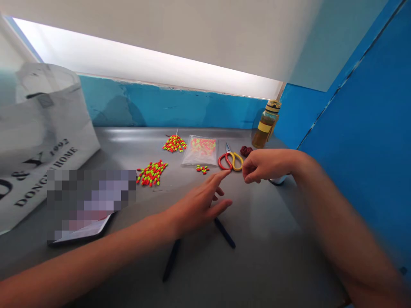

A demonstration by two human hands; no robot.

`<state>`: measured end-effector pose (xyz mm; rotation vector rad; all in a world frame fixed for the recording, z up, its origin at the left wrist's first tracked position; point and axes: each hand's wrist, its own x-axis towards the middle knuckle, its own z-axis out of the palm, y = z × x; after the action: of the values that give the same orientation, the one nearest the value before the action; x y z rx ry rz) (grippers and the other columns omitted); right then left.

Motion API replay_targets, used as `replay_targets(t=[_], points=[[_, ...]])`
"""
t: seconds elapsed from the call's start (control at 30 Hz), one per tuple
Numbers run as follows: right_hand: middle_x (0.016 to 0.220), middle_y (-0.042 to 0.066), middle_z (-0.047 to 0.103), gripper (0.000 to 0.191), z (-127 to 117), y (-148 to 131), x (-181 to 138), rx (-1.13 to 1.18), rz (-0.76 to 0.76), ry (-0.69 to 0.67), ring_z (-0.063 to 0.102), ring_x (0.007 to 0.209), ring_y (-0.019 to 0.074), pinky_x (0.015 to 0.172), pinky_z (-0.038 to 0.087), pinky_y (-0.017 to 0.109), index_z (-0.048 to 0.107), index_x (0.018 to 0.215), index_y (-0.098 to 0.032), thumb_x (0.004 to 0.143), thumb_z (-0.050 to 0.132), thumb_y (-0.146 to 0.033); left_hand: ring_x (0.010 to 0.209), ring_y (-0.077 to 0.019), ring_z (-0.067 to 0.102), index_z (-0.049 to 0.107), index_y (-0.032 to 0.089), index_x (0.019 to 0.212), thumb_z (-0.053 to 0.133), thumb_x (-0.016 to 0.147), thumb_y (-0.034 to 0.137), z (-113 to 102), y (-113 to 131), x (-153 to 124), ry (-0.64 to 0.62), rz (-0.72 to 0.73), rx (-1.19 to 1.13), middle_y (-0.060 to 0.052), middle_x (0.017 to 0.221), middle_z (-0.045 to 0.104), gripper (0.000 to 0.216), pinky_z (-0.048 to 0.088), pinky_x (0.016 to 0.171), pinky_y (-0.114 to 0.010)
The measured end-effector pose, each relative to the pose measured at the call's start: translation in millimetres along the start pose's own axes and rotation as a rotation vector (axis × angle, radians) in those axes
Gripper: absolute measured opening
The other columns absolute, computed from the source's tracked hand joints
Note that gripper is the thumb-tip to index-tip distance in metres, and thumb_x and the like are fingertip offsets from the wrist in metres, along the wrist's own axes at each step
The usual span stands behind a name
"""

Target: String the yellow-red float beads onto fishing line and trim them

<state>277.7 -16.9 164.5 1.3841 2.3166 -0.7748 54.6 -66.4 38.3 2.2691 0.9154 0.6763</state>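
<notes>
My left hand [205, 201] is held above the grey table with its fingers stretched out and apart, nothing in them. Under it stick out two dark handles [225, 234], like those of pliers; their upper ends are hidden. My right hand [265, 164] is bent at the wrist, with fingers curled together; what they hold, if anything, does not show. Scissors [230, 155] with one red and one yellow handle lie just beyond both hands. A few red-and-yellow beads [202, 170] sit in front of a clear bag [192, 159] of more. Partly behind my right wrist is a white round object [278, 180].
A larger pile [152, 173] and a bunch [175, 144] of such beads lie left of the bag. Dark red yarn [245, 151] and a bottle [265, 128] stand back right. A phone or tablet [96, 226] and a white carrier bag [64, 124] are left. Blue walls rise behind and right.
</notes>
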Motion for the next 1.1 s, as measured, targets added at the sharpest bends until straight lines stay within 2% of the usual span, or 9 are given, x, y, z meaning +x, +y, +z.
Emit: replay_targets(t=[0.13,0.3,0.37,0.43,0.53,0.77,0.9,0.97,1.1], points=[[0.083,0.005,0.072,0.019,-2.5,-2.9,-6.6,0.042,0.017,0.092,0.065,0.071,0.0168,0.058,0.045,0.025,0.071,0.098,-0.019,0.085,0.061,-0.03,0.119,-0.0232,0.062,0.04,0.027,0.148,0.051,0.098,0.035,1.7,-14.5,2.5,-0.044,0.047,0.128,-0.013,0.154,0.046,0.052,0.049,0.105,-0.045],[0.081,0.005,0.073,0.065,6.3,13.7,19.1,-0.04,0.274,-0.098,0.07,0.069,0.0221,0.056,0.049,0.028,0.058,0.136,-0.02,0.072,0.072,-0.02,0.134,-0.028,0.052,0.058,0.022,0.134,0.051,0.097,0.031,-0.9,-23.6,3.0,-0.03,0.105,0.317,-0.011,0.149,0.052,0.038,0.042,0.112,-0.05],[0.076,0.006,0.072,0.055,11.2,19.0,30.3,-0.071,0.379,-0.121,0.07,0.068,0.0229,0.057,0.05,0.029,0.064,0.127,-0.015,0.072,0.07,-0.015,0.134,-0.0282,0.052,0.058,0.022,0.134,0.051,0.098,0.032,-2.2,-21.6,2.3,-0.039,0.099,0.337,-0.012,0.151,0.05,0.038,0.042,0.112,-0.05],[0.071,0.008,0.071,0.028,14.9,21.7,37.2,-0.117,0.429,-0.102,0.07,0.067,0.0234,0.059,0.051,0.03,0.072,0.102,-0.011,0.075,0.068,-0.014,0.135,-0.0278,0.051,0.056,0.022,0.136,0.051,0.098,0.034,-2.4,-17.7,1.1,-0.059,0.094,0.326,-0.012,0.154,0.047,0.04,0.043,0.112,-0.048],[0.071,0.01,0.071,0.009,16.9,21.5,37.9,-0.114,0.371,-0.101,0.07,0.069,0.0224,0.06,0.05,0.029,0.069,0.074,-0.012,0.079,0.066,-0.018,0.136,-0.0272,0.05,0.047,0.022,0.144,0.052,0.098,0.032,-0.1,-13.0,-1.1,-0.1,0.097,0.285,-0.013,0.157,0.042,0.047,0.043,0.112,-0.047],[0.093,0.006,0.076,0.016,7.9,-0.6,14.5,0.156,-0.04,-0.109,0.07,0.076,0.0169,0.059,0.049,0.022,0.07,0.089,-0.017,0.088,0.062,-0.03,0.116,-0.0248,0.064,0.022,0.021,0.156,0.053,0.096,0.036,10.1,-17.9,-1.6,-0.009,-0.013,0.039,-0.018,0.144,0.054,0.069,0.05,0.102,-0.046],[0.101,0.007,0.076,0.021,3.0,-13.4,4.7,0.283,-0.134,0.027,0.07,0.084,0.0179,0.066,0.053,0.024,0.072,0.097,-0.018,0.09,0.06,-0.035,0.105,-0.0214,0.067,0.037,0.024,0.147,0.058,0.094,0.037,9.5,-11.4,2.8,-0.036,-0.069,-0.352,-0.013,0.133,0.063,0.059,0.054,0.094,-0.043],[0.102,0.007,0.076,0.023,2.3,-14.3,3.7,0.328,-0.116,0.077,0.071,0.088,0.0197,0.067,0.053,0.025,0.072,0.099,-0.019,0.089,0.061,-0.036,0.095,-0.0196,0.068,0.048,0.021,0.139,0.059,0.092,0.036,5.8,-6.0,5.4,-0.04,-0.121,-0.515,-0.008,0.108,0.072,0.05,0.055,0.089,-0.04],[0.104,0.009,0.076,0.022,1.7,-7.9,5.9,0.323,-0.023,0.159,0.07,0.09,0.0218,0.067,0.052,0.026,0.073,0.097,-0.019,0.087,0.064,-0.035,0.073,-0.0148,0.061,0.068,0.017,0.1,0.06,0.091,0.041,-4.7,0.1,9.3,-0.003,-0.285,-0.577,-0.001,0.078,0.066,0.027,0.052,0.076,-0.033]])
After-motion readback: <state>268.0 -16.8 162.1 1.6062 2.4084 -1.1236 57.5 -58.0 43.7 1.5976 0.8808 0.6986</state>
